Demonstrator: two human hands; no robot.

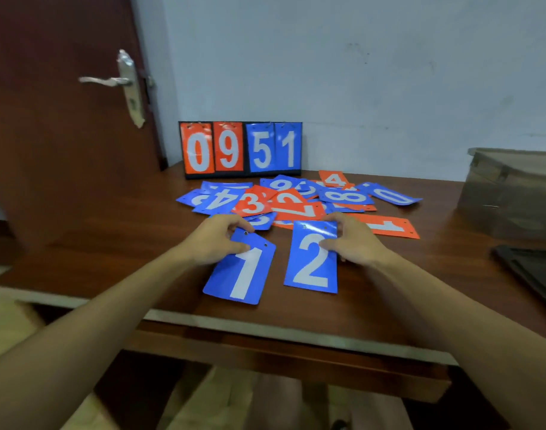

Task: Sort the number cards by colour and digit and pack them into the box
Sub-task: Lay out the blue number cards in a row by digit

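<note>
Two blue number cards lie side by side near the table's front. My left hand (216,240) pinches the top left corner of the blue 1 card (245,276), which is tilted. My right hand (350,240) grips the right edge of the blue 2 card (312,259), thumb on its face. Behind them a loose pile of blue and orange cards (293,200) covers the middle of the table; an orange 3 (253,203), a blue 8 (346,197), a blue 0 (392,195) and an orange 1 (389,226) show. A brown box (513,193) stands at the right.
A flip scoreboard (240,148) reading 0 9 5 1 stands at the back by the wall. A dark tray-like object (532,271) lies at the right edge. A dark red door with a metal handle (110,80) is on the left. The wooden table's front edge (265,330) is near me.
</note>
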